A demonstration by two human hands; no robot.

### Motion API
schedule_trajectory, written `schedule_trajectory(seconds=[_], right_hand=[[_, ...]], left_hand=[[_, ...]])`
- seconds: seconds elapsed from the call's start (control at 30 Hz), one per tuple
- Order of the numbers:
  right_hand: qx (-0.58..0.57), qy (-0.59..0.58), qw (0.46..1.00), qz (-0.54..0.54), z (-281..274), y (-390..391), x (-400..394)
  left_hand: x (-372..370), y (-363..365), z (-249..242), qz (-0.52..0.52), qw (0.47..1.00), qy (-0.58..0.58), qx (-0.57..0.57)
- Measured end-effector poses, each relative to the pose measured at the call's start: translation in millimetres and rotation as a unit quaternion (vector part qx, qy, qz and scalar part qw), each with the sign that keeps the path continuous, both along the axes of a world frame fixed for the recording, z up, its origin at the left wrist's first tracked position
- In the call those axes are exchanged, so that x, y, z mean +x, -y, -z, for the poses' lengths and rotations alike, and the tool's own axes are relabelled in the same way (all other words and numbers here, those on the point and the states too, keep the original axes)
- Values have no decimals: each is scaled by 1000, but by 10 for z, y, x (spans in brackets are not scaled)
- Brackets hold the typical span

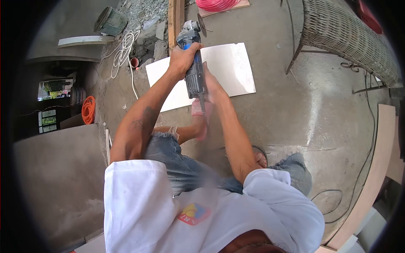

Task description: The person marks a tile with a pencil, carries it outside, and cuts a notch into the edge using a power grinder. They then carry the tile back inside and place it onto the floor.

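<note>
An angle grinder [195,78] with a dark body and blue patches is held out in front of me, its disc [201,25] at the far end. My left hand [182,60] is closed around the grinder's body near its head. Against the right side of the body, my right hand [212,86] grips lower down, with most of its fingers hidden behind the tool. Beneath the grinder a glossy white tile [232,63] lies on the concrete floor, partly covered by my hands and the tool. A foot in a pink slipper [202,109] is close to the tile's near edge.
A wicker chair [337,38] stands at upper right. White cord [125,52], rubble [145,17], a bucket [110,21] and a wooden beam [172,21] are at upper left. Pink line [216,3] lies coiled at the top; a dark cable [366,164] runs along the right.
</note>
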State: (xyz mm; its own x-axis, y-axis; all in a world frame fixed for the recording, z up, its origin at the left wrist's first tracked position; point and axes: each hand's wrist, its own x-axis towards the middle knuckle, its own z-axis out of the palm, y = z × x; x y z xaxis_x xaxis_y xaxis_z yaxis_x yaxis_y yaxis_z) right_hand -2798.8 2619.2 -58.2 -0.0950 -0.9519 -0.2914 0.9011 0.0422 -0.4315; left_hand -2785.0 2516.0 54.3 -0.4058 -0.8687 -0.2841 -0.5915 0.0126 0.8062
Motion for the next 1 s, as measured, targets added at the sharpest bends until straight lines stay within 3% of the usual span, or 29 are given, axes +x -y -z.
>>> schedule_trajectory(seconds=[0.1, 0.23, 0.33, 0.47, 0.57, 0.67, 0.87, 1.0], right_hand=[[-109, 123, 983, -78, -38, -182, 105], [-81, 156, 978, -111, -304, -408, 69], [-60, 139, 985, -77, -146, -387, 161], [24, 157, 984, -76, -85, -446, 278], [-23, 134, 984, -118, -76, -480, 390], [-122, 240, 948, -168, -111, -467, 454], [-78, 269, 944, -174, -153, -412, 444], [-108, 228, 951, -179, -119, -336, 230]], left_hand=[[-3, 87, -169, -21, 991, 5, -129], [-5, -21, -368, -21, 998, -29, -61], [62, -103, -327, -21, 977, 46, -208], [210, -274, -311, 15, 970, 88, -225], [307, -254, -256, 30, 974, 75, -213], [310, -342, -356, 41, 982, 37, -180], [310, -207, -284, 26, 972, 53, -229], [253, -182, -399, 39, 973, 19, -225]])
